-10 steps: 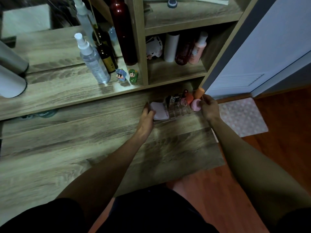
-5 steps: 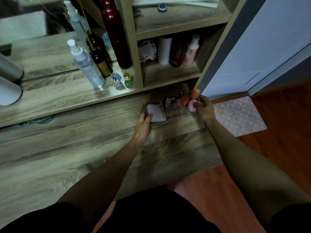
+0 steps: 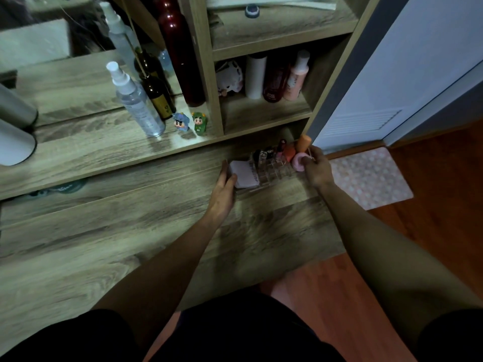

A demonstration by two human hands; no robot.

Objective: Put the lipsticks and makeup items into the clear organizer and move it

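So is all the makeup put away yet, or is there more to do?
Packing looks done: the lipsticks, an orange sponge and a pink puff sit in the clear organizer, and no loose makeup shows on the desk. In hand now: the left hand and right hand grip its two ends. Left: possibly just setting it in its final spot and letting go.

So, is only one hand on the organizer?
No, the left hand grips one end of the organizer and the right hand the other.
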